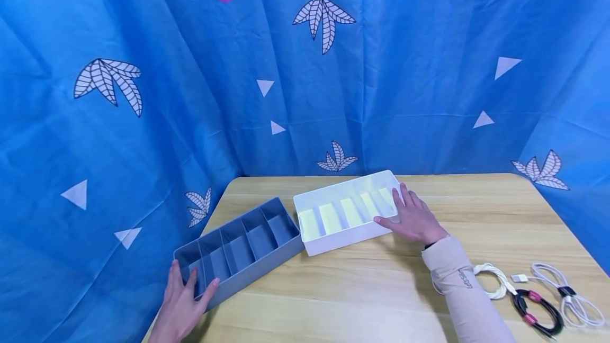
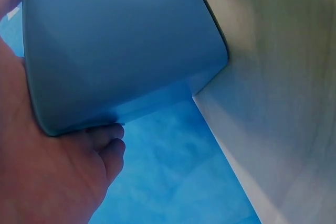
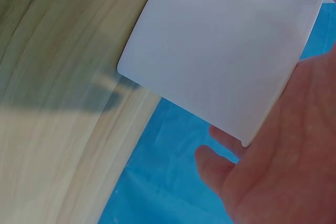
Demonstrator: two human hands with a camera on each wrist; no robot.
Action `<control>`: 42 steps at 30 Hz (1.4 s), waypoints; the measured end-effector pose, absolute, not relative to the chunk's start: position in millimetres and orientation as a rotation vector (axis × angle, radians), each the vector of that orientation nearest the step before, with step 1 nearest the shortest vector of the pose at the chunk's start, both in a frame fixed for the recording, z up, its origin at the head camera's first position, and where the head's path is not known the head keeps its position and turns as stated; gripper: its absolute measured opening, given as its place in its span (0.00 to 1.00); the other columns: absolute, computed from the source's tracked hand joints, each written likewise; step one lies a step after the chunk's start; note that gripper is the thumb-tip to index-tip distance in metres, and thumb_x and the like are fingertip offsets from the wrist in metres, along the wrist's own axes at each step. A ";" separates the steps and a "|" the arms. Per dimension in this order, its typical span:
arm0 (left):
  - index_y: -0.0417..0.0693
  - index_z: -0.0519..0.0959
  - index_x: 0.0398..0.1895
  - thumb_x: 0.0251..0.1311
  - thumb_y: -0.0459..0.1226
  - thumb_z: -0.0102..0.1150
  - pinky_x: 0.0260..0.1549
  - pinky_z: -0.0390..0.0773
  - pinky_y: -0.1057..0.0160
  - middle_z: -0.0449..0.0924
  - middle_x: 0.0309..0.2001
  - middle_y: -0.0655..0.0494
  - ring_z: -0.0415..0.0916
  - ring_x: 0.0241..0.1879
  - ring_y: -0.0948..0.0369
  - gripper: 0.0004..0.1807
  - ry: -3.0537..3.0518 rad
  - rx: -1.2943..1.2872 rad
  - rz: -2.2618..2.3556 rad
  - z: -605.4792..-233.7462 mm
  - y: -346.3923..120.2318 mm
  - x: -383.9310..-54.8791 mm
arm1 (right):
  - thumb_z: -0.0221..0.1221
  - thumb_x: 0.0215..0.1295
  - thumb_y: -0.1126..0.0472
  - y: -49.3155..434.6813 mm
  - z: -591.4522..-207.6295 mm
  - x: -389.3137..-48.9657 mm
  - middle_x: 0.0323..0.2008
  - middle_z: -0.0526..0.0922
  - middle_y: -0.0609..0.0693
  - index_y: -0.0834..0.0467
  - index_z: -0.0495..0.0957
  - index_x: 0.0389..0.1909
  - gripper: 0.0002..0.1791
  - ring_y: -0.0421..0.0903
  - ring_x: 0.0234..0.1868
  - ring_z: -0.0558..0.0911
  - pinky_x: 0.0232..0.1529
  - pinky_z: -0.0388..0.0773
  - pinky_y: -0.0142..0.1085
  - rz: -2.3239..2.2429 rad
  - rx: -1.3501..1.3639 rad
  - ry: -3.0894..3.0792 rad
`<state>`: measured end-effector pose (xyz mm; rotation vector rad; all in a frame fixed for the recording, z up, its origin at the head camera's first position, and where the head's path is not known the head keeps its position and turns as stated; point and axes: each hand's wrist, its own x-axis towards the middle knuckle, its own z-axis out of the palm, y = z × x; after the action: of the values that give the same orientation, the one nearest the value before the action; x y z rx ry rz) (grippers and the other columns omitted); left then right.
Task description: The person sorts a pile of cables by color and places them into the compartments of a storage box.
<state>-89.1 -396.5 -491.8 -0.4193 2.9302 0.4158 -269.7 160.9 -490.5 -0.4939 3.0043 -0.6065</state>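
Left hand [image 1: 180,300]: spread wide, gripping one end of the gray box [image 1: 259,269].
Right hand [image 1: 414,221]: spread wide, gripping the white box [image 1: 352,236].
Table [image 1: 343,300]: three cords [image 1: 535,296].

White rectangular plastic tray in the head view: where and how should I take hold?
The white tray is probably best taken at its right short end wall, from the right and above, gripping across its width. That end is narrower than the sides and faces bare wooden tabletop, while the left end crowds the grey divided plastic tray.
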 end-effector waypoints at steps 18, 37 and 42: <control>0.22 0.56 0.75 0.69 0.70 0.45 0.75 0.36 0.24 0.22 0.79 0.20 0.30 0.79 0.24 0.58 2.986 -0.330 0.403 -491.6 -383.9 -103.8 | 0.46 0.69 0.24 183.0 -491.7 -261.9 0.82 0.39 0.71 0.68 0.46 0.82 0.60 0.77 0.79 0.47 0.78 0.49 0.70 -0.604 -0.458 3.018; 0.26 0.57 0.77 0.70 0.69 0.45 0.74 0.45 0.24 0.25 0.80 0.22 0.31 0.80 0.27 0.56 3.047 -0.222 0.408 -491.4 -373.4 -120.6 | 0.48 0.70 0.25 200.9 -484.8 -252.5 0.82 0.38 0.72 0.70 0.46 0.81 0.60 0.78 0.79 0.47 0.78 0.48 0.71 -0.626 -0.409 3.013; 0.27 0.55 0.78 0.70 0.70 0.45 0.75 0.44 0.25 0.23 0.80 0.24 0.29 0.80 0.27 0.56 3.035 -0.218 0.397 -490.3 -369.5 -126.7 | 0.47 0.70 0.25 206.4 -486.0 -251.5 0.82 0.37 0.72 0.70 0.46 0.81 0.60 0.78 0.79 0.47 0.78 0.48 0.71 -0.638 -0.398 3.013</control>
<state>-126.7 -369.5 -490.3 -0.2183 3.0347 0.3967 -251.5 206.4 -486.0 -0.3979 3.0129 -0.6384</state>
